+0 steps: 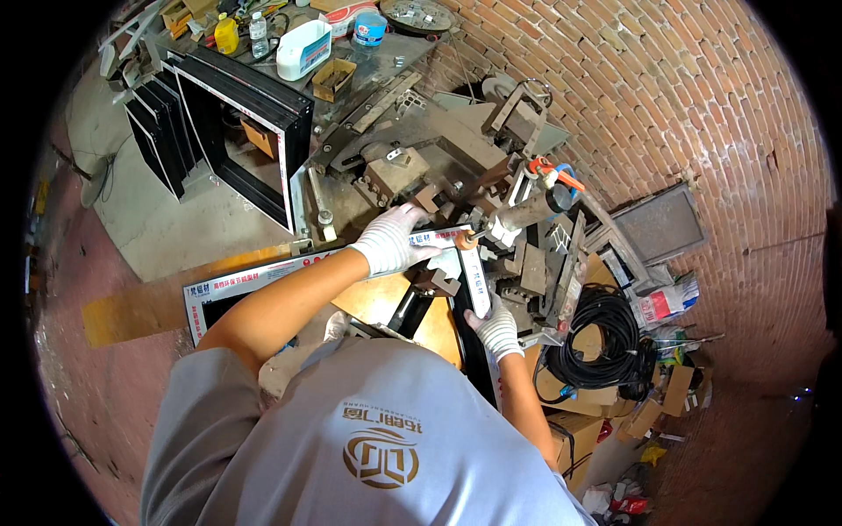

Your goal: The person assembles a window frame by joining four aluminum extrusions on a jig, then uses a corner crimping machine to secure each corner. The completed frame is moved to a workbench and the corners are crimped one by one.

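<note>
A dark window frame (476, 279) covered with white printed film lies with its corner in a metal corner-joining machine (522, 267). My left hand (388, 239), in a white knit glove, is closed over the frame's long side, left of the corner. The thumb lies along the profile and the fingers reach over its far edge. Closer to me, my gloved right hand (496, 330) grips the short side, thumb on its face. A metal cylinder (535, 210) with a copper-coloured tip (467, 239) points at the corner, and the tip appears to touch or nearly touch it.
Several black frames (294, 114) stand at the left. On the far bench are a white jug (304, 50), a blue tub (369, 30) and a yellow bottle (226, 33). A black hose coil (605, 342) and cardboard boxes (579, 438) sit right, before a brick wall (667, 105).
</note>
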`<action>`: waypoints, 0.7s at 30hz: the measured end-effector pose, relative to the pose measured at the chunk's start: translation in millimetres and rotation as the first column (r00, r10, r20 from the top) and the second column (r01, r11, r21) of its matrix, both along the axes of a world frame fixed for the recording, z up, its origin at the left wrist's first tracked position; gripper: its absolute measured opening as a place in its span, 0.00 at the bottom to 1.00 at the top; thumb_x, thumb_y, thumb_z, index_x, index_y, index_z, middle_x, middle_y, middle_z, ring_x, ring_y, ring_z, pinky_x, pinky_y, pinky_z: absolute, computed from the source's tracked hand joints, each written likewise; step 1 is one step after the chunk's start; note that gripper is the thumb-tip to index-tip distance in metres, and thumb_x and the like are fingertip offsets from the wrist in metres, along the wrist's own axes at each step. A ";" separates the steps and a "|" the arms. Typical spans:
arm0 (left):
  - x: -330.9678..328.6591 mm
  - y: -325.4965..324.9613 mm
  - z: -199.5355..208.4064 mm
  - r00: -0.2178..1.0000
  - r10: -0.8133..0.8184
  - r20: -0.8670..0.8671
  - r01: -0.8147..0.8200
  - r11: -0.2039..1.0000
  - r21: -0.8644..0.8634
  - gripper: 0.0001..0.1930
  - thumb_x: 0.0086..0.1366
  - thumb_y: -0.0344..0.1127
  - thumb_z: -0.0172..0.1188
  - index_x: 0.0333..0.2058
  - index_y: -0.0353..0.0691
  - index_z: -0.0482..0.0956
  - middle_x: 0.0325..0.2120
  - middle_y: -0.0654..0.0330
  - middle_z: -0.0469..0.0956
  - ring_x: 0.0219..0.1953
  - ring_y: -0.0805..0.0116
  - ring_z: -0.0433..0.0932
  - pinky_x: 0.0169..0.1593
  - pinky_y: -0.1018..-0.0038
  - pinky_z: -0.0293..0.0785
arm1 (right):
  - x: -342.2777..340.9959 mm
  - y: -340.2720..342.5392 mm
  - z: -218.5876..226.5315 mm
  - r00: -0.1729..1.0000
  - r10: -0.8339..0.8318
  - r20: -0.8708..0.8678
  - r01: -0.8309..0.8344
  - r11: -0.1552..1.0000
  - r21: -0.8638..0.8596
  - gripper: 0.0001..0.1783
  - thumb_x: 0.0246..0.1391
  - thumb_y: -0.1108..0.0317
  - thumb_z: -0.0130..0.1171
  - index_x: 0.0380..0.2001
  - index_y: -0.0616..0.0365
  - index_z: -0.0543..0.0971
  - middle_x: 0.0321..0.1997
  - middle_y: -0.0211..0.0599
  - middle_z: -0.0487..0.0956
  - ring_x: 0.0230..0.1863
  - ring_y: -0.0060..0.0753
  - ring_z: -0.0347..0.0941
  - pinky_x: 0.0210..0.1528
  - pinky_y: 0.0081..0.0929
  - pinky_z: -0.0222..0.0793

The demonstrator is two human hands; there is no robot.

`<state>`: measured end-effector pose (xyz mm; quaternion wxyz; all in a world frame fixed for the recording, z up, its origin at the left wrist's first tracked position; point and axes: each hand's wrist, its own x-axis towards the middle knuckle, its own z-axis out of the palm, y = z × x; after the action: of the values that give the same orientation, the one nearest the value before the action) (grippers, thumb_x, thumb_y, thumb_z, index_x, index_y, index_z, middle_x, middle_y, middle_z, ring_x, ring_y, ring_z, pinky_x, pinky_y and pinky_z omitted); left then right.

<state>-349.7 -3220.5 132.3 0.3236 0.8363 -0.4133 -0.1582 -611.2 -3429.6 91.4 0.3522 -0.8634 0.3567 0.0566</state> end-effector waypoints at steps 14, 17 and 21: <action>9.8 -89.6 156.7 0.954 -0.105 0.282 0.052 0.981 0.187 0.47 0.51 0.80 0.62 0.41 0.32 0.85 0.27 0.51 0.83 0.29 0.56 0.85 0.36 0.63 0.84 | -19.1 15.4 2.3 0.993 -0.077 0.093 0.090 0.986 -0.141 0.40 0.50 0.54 0.72 0.65 0.54 0.71 0.45 0.55 0.86 0.47 0.55 0.84 0.51 0.44 0.78; 50.5 -60.1 139.7 0.969 0.196 0.151 -0.164 0.965 -0.204 0.31 0.62 0.66 0.63 0.33 0.37 0.88 0.23 0.51 0.86 0.27 0.64 0.86 0.37 0.65 0.84 | -11.6 22.3 18.0 0.994 -0.055 0.093 0.069 0.986 -0.154 0.37 0.50 0.54 0.72 0.61 0.55 0.73 0.45 0.53 0.86 0.47 0.56 0.84 0.50 0.45 0.78; 77.6 -1.0 105.5 0.767 0.561 0.312 -0.464 0.820 -0.334 0.25 0.67 0.54 0.67 0.44 0.34 0.86 0.42 0.46 0.85 0.45 0.51 0.84 0.50 0.63 0.80 | -14.4 18.0 5.6 0.987 -0.060 0.151 0.080 0.988 -0.133 0.33 0.50 0.55 0.72 0.56 0.58 0.75 0.43 0.54 0.86 0.45 0.56 0.84 0.48 0.45 0.79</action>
<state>-272.1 -3221.5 237.8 0.3614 0.8866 -0.2400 0.1604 -625.6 -3411.7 97.0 0.3184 -0.8746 0.3630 -0.0444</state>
